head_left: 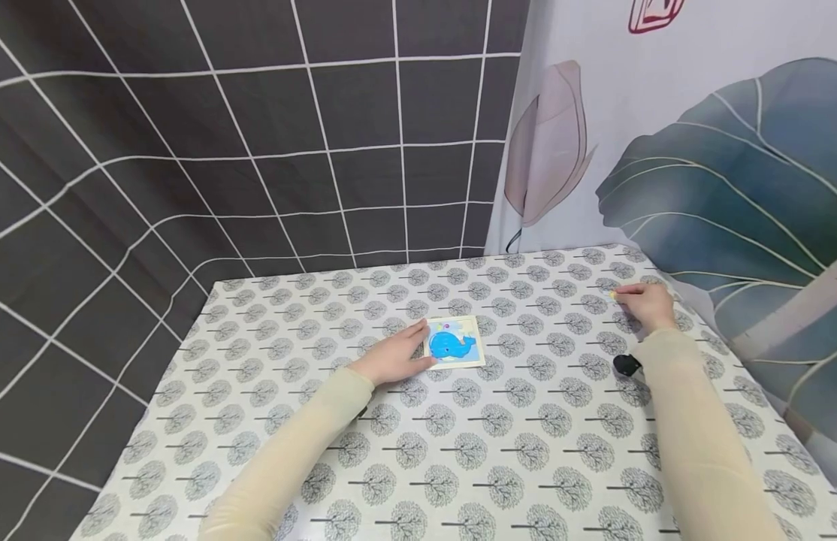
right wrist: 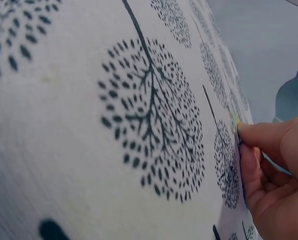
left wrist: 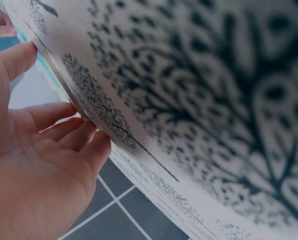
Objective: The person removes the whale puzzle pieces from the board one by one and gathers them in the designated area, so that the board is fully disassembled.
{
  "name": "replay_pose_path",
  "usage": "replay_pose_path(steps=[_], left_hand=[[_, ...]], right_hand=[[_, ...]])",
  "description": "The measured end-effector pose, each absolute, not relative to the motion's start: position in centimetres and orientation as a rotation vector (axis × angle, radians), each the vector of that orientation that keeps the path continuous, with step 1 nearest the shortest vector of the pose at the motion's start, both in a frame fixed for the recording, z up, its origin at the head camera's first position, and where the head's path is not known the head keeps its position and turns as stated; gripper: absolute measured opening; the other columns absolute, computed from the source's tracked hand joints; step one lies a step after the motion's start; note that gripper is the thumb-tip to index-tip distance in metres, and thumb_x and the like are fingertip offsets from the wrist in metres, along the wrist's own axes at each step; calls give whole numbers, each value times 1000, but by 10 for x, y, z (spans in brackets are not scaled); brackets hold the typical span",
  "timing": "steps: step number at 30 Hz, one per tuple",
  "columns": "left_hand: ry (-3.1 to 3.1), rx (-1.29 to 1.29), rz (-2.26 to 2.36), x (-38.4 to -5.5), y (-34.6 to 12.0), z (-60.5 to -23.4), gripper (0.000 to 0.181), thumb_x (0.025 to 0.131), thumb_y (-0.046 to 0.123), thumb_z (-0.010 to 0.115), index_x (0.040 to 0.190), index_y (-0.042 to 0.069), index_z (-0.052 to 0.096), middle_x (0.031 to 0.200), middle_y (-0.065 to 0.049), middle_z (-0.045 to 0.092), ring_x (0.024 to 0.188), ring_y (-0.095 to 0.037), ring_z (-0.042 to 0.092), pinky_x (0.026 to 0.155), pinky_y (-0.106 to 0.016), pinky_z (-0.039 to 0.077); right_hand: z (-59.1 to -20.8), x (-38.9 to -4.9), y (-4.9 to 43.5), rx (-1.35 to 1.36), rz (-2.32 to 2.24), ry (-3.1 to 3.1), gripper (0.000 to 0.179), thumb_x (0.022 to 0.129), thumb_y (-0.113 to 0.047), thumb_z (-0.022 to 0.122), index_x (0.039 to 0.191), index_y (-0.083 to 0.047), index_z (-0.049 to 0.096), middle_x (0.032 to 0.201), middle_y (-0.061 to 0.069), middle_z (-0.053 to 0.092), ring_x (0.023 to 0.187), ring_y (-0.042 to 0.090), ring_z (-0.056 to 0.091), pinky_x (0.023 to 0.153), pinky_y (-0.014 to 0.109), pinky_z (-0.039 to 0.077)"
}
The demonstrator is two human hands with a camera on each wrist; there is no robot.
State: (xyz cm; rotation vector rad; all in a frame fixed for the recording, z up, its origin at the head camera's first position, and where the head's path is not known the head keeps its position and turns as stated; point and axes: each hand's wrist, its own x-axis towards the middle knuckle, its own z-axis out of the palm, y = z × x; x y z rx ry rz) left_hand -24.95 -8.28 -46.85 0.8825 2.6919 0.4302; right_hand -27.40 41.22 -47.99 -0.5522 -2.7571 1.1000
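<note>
A square picture board (head_left: pixel 478 342) with a pale border and a blue whale (head_left: pixel 452 346) on it lies flat on the patterned cloth. My left hand (head_left: pixel 396 355) rests at its left side, fingers spread, thumb by the near corner and fingertips by the far one. In the left wrist view these fingertips (left wrist: pixel 71 109) touch the board's edge. Out on the right of the table, my right hand (head_left: pixel 650 304) pinches a small yellow piece (head_left: pixel 613 295) between thumb and forefinger, close over the cloth. Most of that piece (right wrist: pixel 234 120) is hidden behind the fingertips in the right wrist view.
A white cloth (head_left: pixel 506 481) printed with grey trees covers the table. Dark curtain (head_left: pixel 256 150) with white grid lines hangs behind and at the left. At the right hangs a pale curtain (head_left: pixel 594 113) with leaf and flower prints. A black wrist device (head_left: pixel 626 365) sticks out beside the right sleeve.
</note>
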Motion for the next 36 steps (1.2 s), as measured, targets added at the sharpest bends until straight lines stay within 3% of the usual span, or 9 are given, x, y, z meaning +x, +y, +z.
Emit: replay_pose_path(steps=[3,6,14,19,25,30,32,34,36], left_hand=[[2690,887,428,-250,-82,-469,80,101,56,49,159,5,27,168,-6,15,152,-24,20,123,-39,20],[2694,890,428,-251,-83,-469,80,101,56,49,159,5,27,168,-7,15,152,-25,20,123,-40,20],[2702,875,421,-250,-85,-469,79,101,55,50,159,5,27,168,-6,16,152,-24,20,123,-38,19],[2687,886,431,-250,-84,-469,79,101,55,49,159,6,27,168,-6,15,152,-24,20,123,-39,19],[2703,893,411,-254,-84,-469,80,101,57,48,159,6,27,168,-6,15,153,-23,19,123,-37,19],[2692,892,440,-254,-85,-465,79,101,55,50,158,5,27,167,-7,17,152,-24,20,123,-39,19],[2686,891,447,-252,-85,-464,79,101,54,51,158,4,28,167,-8,17,152,-25,21,123,-39,19],[2684,891,440,-251,-84,-464,79,101,53,51,158,4,28,167,-8,18,152,-25,21,123,-38,20],[2685,894,439,-250,-84,-465,78,101,53,51,158,4,29,167,-8,18,152,-25,22,123,-38,20]], right_hand=[[-480,-273,414,-530,1124,-2774,36,101,-21,60,124,6,66,126,31,61,101,33,63,77,29,47],[-479,-274,414,-533,1150,-2772,36,101,-21,60,125,6,65,127,31,60,103,34,63,77,27,47],[-477,-274,415,-509,1296,-2729,44,103,-26,57,133,7,60,123,28,62,72,-9,52,74,18,52],[-478,-267,418,-644,1654,-2523,57,103,-29,57,147,6,45,106,-8,61,79,-11,53,92,19,54],[-473,-262,401,-682,1648,-2454,56,103,-31,54,148,2,46,92,-20,54,79,-8,54,77,13,48],[-470,-261,375,-603,1714,-2430,54,102,-25,58,148,1,47,95,-15,60,80,-2,57,67,14,51],[-470,-261,364,-560,1730,-2452,53,102,-25,59,148,1,47,110,-1,66,85,1,58,71,13,52],[-469,-262,351,-497,1686,-2536,53,104,-27,57,149,-1,46,127,11,63,95,6,60,83,17,55],[-466,-263,337,-407,1669,-2615,55,105,-30,54,151,-2,43,140,22,55,107,19,61,102,33,50]])
